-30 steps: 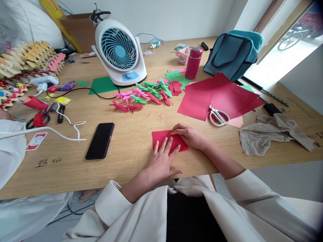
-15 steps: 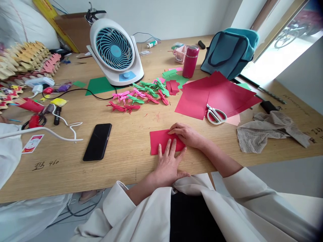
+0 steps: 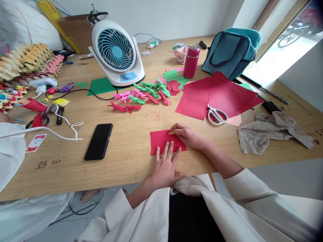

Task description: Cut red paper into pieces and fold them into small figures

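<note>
Presently, head view: red paper (image 3: 158,137), near front edge of surface (image 3: 131,144); probably light, easily creased, best held by edges or corners. Left hand (image 3: 164,166): palm down, fingers spread over paper, clasping nothing. Right hand (image 3: 186,135): fingers bent at paper's far edge; whether its grip pinches, unclear.

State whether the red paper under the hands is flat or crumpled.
Flat: the red paper lies smooth on the table, its visible edges straight.

- Bright daylight floods in through the opening (image 3: 268,62), upper right, burning out white!
- Centre crisp, right edge smeared soft, top-right corner sunk in darkness!
</note>
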Tool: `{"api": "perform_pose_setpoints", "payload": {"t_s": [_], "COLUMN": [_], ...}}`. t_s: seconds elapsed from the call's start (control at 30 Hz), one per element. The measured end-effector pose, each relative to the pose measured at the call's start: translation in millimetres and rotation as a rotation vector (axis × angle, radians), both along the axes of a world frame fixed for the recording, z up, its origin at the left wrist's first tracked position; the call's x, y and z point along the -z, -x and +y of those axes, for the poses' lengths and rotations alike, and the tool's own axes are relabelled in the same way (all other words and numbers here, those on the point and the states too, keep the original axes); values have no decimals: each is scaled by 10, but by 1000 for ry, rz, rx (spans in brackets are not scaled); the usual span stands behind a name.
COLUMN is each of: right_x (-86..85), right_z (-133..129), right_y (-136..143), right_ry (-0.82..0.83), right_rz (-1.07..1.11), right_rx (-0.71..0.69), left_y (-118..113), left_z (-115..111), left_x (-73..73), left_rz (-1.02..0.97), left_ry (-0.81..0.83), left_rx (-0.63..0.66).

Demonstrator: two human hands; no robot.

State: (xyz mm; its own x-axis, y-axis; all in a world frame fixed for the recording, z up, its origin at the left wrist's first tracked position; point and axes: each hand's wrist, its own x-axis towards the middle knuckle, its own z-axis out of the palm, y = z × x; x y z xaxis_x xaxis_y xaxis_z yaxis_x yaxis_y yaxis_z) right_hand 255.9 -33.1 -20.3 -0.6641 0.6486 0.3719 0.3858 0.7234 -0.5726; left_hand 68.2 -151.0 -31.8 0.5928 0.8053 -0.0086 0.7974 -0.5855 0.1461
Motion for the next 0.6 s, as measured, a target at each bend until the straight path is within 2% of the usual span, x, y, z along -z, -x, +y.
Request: {"api": "perform_pose_setpoints", "payload": {"t_s": [0.33,0.47,0.6], "right_x": [16,10,3], "right_z": [2,-1,-13], "right_y": [-10,-11,-4], "right_ry": [0,3,13], "right_rz": [2,6,-3], "right_rx": [-1,-2,3], "left_y": [444,555,622], "left_z": [-268,-352,-345], "left_x": [1,9,-19], "left_rz": [85,66,26], "left_ry": [-151,-204,-220], "left_rx": [-171,-233,-246]}}
